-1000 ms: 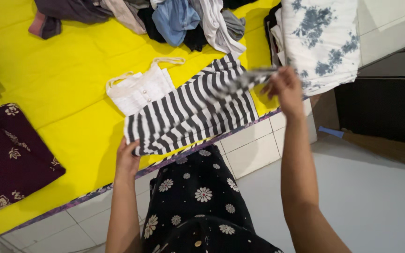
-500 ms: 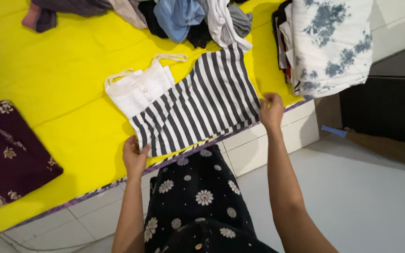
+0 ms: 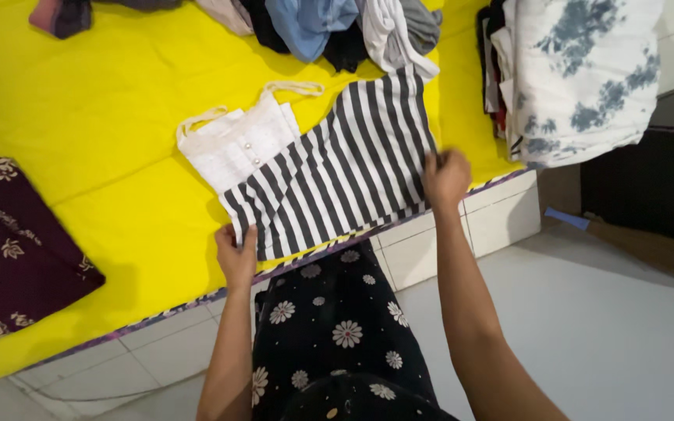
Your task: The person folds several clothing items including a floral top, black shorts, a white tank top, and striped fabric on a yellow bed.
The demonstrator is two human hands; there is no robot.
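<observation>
**2 hands on a striped garment at the edge of a yellow sheet**

The black-and-white striped garment (image 3: pixel 337 168) lies flat on the yellow sheet (image 3: pixel 118 101), near the sheet's front edge, with its stripes running away from the person at a slant. The left hand (image 3: pixel 237 253) sits at the garment's near left corner, fingers curled onto the cloth and the thumb at the hem, pinching that corner. The right hand (image 3: pixel 446 178) sits at the garment's right edge, fingers bent and closed on the fabric there; the fingertips are hidden under the knuckles, so how much cloth they hold cannot be told.

A white strappy top (image 3: pixel 235 144) lies just behind the striped garment on its left side, and the striped cloth overlaps the top's lower right part. A row of small buttons runs down the top's front.

Further back, a loose pile of clothes (image 3: pixel 329 27) in blue, black, white and grey touches the striped garment's far corner. To the right stands a folded stack topped with a white and blue tie-dye cloth (image 3: pixel 579 70). At the far left lies a folded maroon cloth with pale flowers (image 3: pixel 9 249). The sheet covers a tiled platform (image 3: pixel 462 230), and the person wears a black garment with white daisies (image 3: pixel 337 327).
</observation>
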